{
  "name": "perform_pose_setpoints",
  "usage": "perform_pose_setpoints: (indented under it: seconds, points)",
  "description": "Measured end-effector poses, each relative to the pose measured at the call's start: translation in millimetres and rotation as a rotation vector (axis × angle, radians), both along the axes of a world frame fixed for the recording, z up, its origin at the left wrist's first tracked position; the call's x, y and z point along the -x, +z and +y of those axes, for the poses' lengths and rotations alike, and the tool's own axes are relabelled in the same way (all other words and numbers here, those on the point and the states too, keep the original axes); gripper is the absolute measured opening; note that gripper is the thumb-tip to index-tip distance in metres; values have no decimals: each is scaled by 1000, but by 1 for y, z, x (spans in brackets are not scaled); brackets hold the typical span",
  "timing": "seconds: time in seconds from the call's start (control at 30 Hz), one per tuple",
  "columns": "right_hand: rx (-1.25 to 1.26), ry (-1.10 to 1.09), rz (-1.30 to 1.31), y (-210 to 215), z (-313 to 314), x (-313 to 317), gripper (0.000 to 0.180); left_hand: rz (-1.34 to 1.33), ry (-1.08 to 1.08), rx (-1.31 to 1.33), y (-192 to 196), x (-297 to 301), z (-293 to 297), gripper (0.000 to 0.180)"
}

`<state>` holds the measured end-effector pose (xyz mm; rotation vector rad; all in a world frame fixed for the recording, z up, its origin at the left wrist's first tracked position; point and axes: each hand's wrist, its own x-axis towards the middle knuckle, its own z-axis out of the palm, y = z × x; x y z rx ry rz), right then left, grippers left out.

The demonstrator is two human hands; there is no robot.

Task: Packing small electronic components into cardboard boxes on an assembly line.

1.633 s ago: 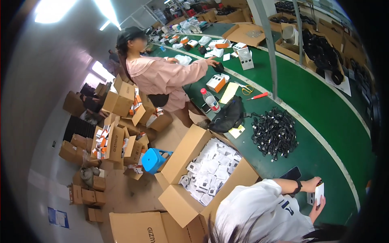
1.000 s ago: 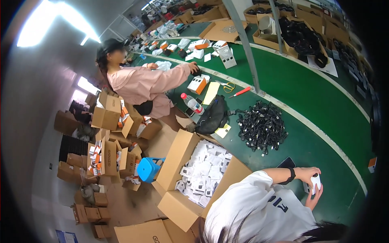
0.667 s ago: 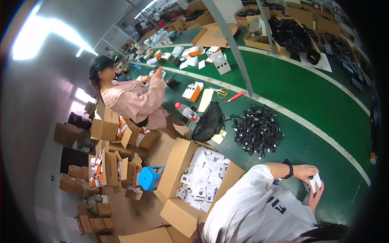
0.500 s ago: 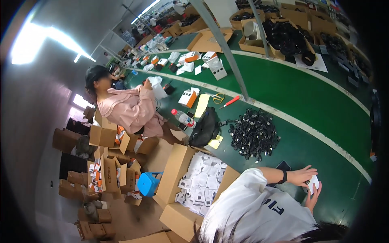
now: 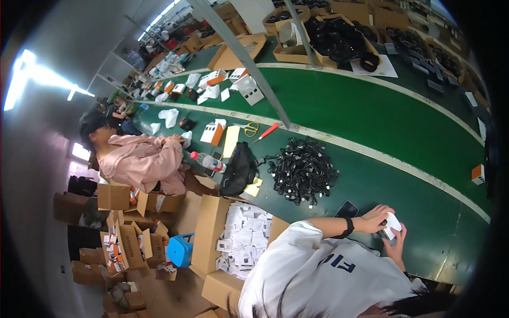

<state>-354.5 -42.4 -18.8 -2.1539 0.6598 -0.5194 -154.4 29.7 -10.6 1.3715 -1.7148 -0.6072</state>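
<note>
My left hand (image 5: pixel 374 219), with a black band on its wrist, holds a small white flat piece (image 5: pixel 393 226) over the green bench. My right hand (image 5: pixel 394 246) grips the same piece from its nearer side, fingers bent around the edge. Whether it is a folded leaflet or a small box cannot be made out. A small dark spot shows beside the left fingertips. Just left of the hands lies a dark phone (image 5: pixel 347 209). Farther left is a heap of black cables (image 5: pixel 303 172) with light plug ends.
An open carton (image 5: pixel 205 236) of white leaflets stands by my left arm. A black waist bag (image 5: pixel 237 172), bottle (image 5: pixel 208 161), scissors (image 5: pixel 251 129) and red-handled tool (image 5: pixel 266 132) lie along the bench. A co-worker (image 5: pixel 140 159) in pink stands left; a metal post (image 5: pixel 249 69) rises behind.
The whole view has shifted, so the bench and its things appear farther left. My hands keep hold of the white piece. The co-worker's hands have come down, and a white bag now lies on the bench.
</note>
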Motion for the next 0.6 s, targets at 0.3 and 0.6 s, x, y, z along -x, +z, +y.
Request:
perform_pose_setpoints:
  seconds: [0.3, 0.6]
  points:
    - [-221, 97, -61, 6, -126, -65, 70, 382, 609, -51, 21, -53, 34, 23]
    - [154, -262, -47, -10, -370, -104, 47, 702, 859, -499, 24, -126, 109, 23]
